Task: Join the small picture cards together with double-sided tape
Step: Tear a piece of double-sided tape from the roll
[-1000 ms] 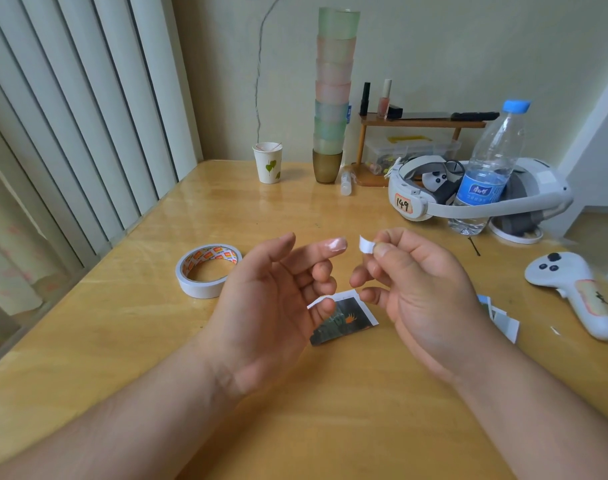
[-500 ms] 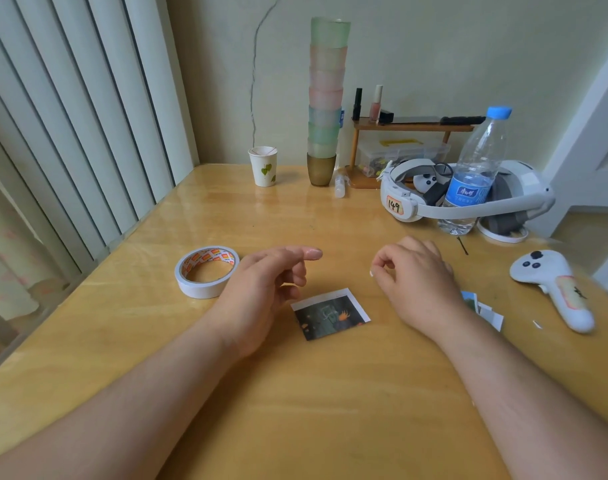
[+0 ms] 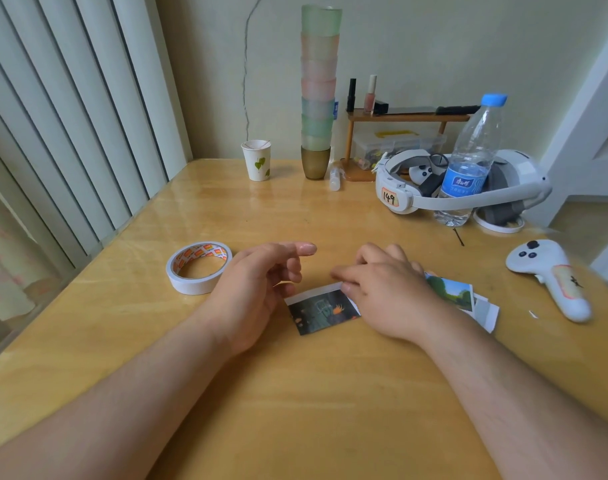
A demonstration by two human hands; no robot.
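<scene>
Right hand: palm down, fingers bent, thumb and fingertips pressed on the white top-right border of the small dark picture card with an orange spot; whether a tape piece sits under the fingers cannot be told. Card flat on the glossy yellow wooden table, slightly rotated, between both hands.

Left hand: on its edge just left of the card, forefinger extended, other fingers loosely curled, holding nothing; fingertips close to the card's left corner, contact not resolvable.

Under and behind the right wrist: small loose pile of picture cards, top one green and blue, partly covered by the hand.

Left of the left hand, near it: white roll of double-sided tape with an orange-patterned core, lying flat.

Far right: white handheld controller with a taped label. Behind, well apart: white headset marked 149, clear plastic water bottle with a blue cap upright inside its band, tall stack of pastel tumblers, white paper cup with a green leaf print, small wooden shelf against the wall.
</scene>
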